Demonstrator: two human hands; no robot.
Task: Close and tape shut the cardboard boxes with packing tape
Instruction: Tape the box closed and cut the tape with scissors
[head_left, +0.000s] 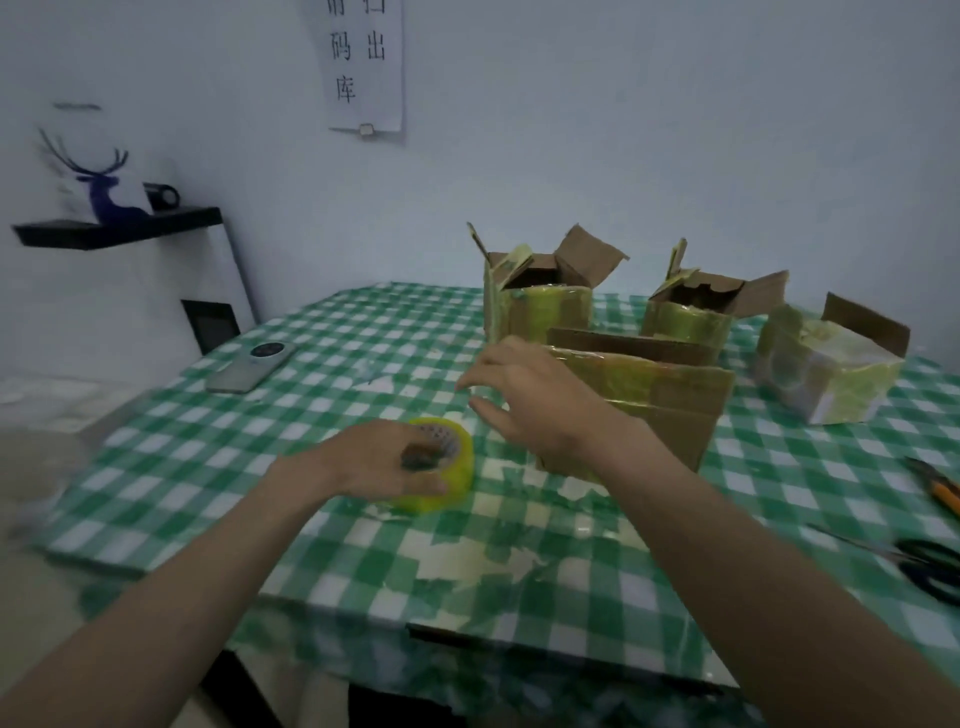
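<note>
Near the middle of the frame the left hand rests on the roll of tape, which lies on the checked desk; the fingers curl over the roll's top and into its core, holding it. Just to the right, the right hand hovers with fingers spread and slightly bent, holding nothing, at the left end of the nearest box, whose flaps stand up at centre right. Whether that hand touches the cardboard I cannot tell. Three more boxes sit behind: two open ones at upper centre right, and a heavily taped one at far right. Scissors and a knife lie at the right edge, a phone at left. To do this step well, I would fold the flaps down flat and hold them pressed with the right hand, find the tape's free end, and lay the strip along the seam with overhang down both sides.
</note>
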